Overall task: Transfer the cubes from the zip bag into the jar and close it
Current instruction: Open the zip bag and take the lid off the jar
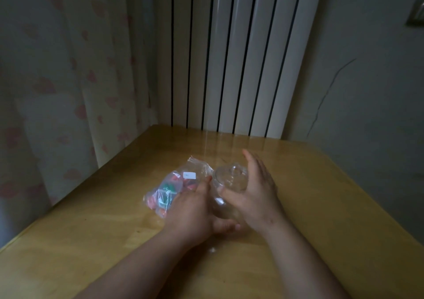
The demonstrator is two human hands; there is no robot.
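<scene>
A clear glass jar (226, 207) stands on the wooden table (321, 207), with its clear lid (230, 176) on top. My left hand (192, 211) grips the jar's body from the left, and its fingertips show through the glass low down. My right hand (254, 191) lies against the right side of the lid with its fingers straight and pointing away from me. Its thumb reaches across the jar's front just under the lid. A clear zip bag (174, 186) with several red and green cubes lies flat just left of the jar, partly hidden by my left hand.
A white ribbed radiator (241, 58) stands behind the table's far edge. A curtain (57, 81) with a pink pattern hangs along the left. The table's left edge runs diagonally close to the bag.
</scene>
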